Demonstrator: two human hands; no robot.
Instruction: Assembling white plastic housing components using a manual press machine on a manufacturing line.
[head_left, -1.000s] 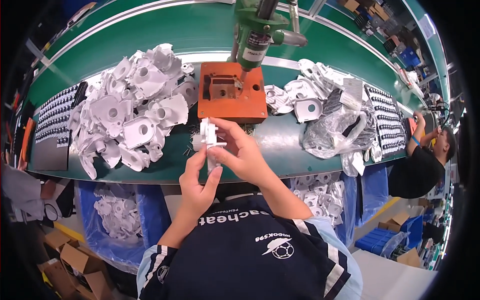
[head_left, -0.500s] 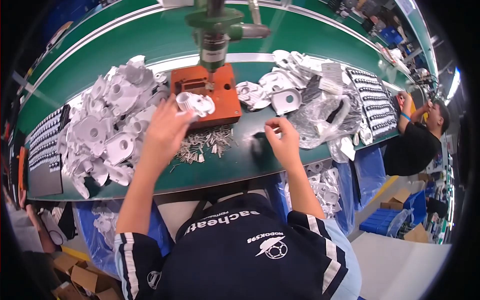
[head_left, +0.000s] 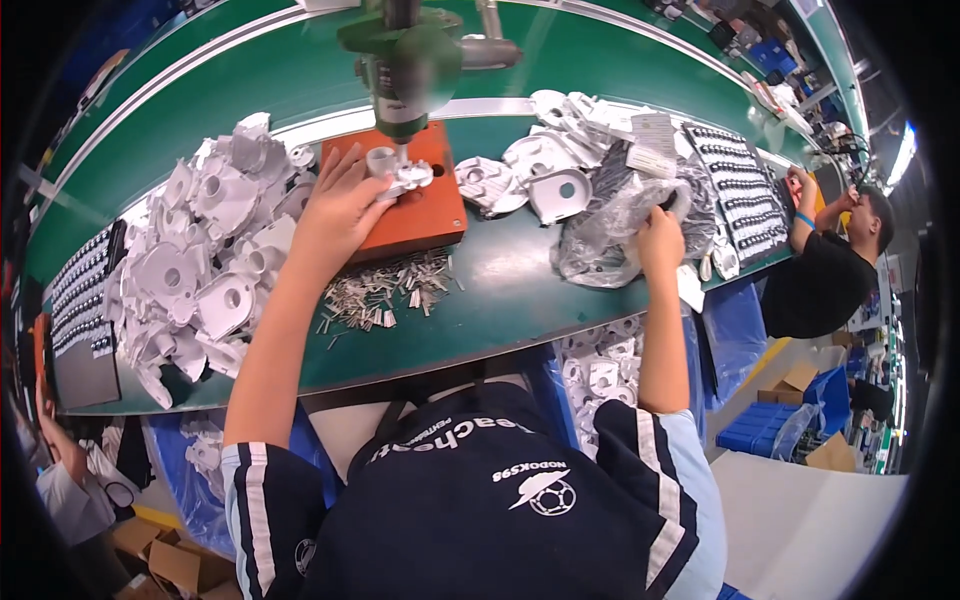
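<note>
Far left of the green surface: dark tray, rows of small black-and-silver pieces, bare dark strip at its near end. Next, a large heap of white plastic parts, tumbled, many with round holes or short tubes. Below the near edge, a blue-lined bin, more white parts inside.

Left hand right of the heap, over the left side of an orange block. Grip: thumb and forefinger pinching the left side of one white part, other fingers splayed. That part is at the top of the block, short tube upward at its left end, directly below the spindle of a green drill press. Just in front of the block, a loose scatter of small metal pins.

Right of the block, a smaller group of white pieces, the nearest with a round hole. Beside it, a crumpled clear plastic bag. Right hand at the bag's right side, fingers curled; cannot tell whether the grip is pinching anything. Beyond, a second tray of black-and-silver pieces. Far right, a co-worker in a dark top, blue band on one arm.
</note>
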